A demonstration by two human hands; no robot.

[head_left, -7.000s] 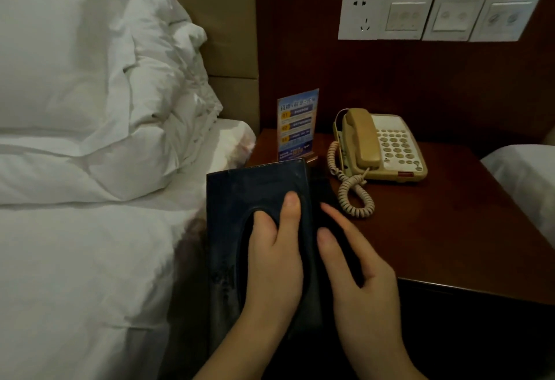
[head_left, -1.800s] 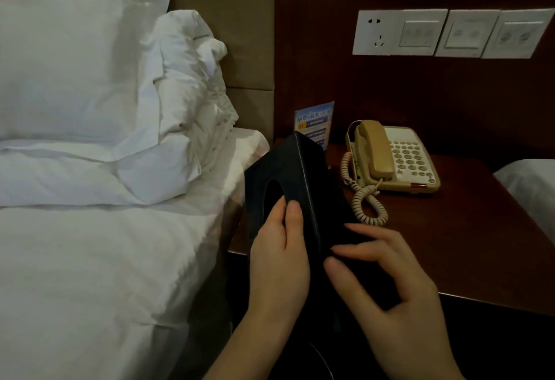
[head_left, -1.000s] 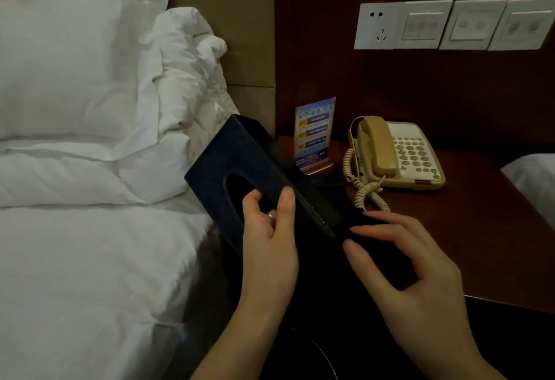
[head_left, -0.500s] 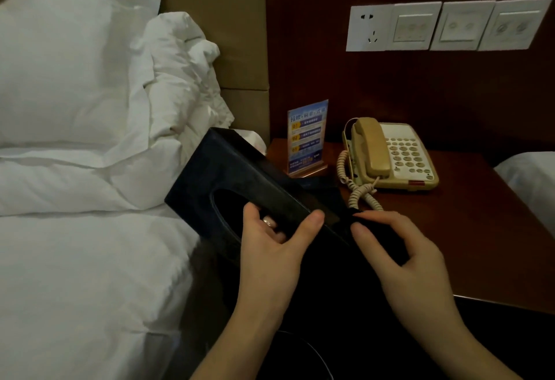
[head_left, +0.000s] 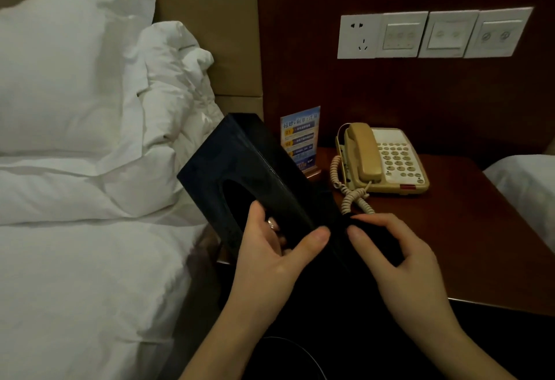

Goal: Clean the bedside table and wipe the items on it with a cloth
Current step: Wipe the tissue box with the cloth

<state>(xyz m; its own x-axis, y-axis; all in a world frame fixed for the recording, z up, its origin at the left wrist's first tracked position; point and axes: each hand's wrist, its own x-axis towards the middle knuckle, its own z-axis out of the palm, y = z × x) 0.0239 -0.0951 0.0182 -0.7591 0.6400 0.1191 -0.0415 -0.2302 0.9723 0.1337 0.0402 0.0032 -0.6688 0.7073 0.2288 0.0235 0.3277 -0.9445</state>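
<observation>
A black tissue box cover [head_left: 240,157] with an oval slot is held tilted above the front left corner of the dark wooden bedside table [head_left: 468,247]. My left hand [head_left: 270,262] grips it, fingers tucked into the slot and thumb across its long side. My right hand [head_left: 399,259] holds a dark cloth [head_left: 375,238] against the box's right side; the cloth is hard to tell apart from the box. A beige telephone [head_left: 381,160] with a coiled cord and a blue sign card [head_left: 300,139] stand at the back of the table.
A bed with white sheets and pillows [head_left: 75,79] lies left of the table. A second white bed corner [head_left: 528,193] shows at the right. Wall sockets and switches [head_left: 432,34] sit above the telephone. A dark round rim [head_left: 285,349] shows below my arms.
The box has been turned from lying slot-up to tilted, its far end swung left toward the bed. My left thumb has moved onto the long side, and my right hand has slid along that side.
</observation>
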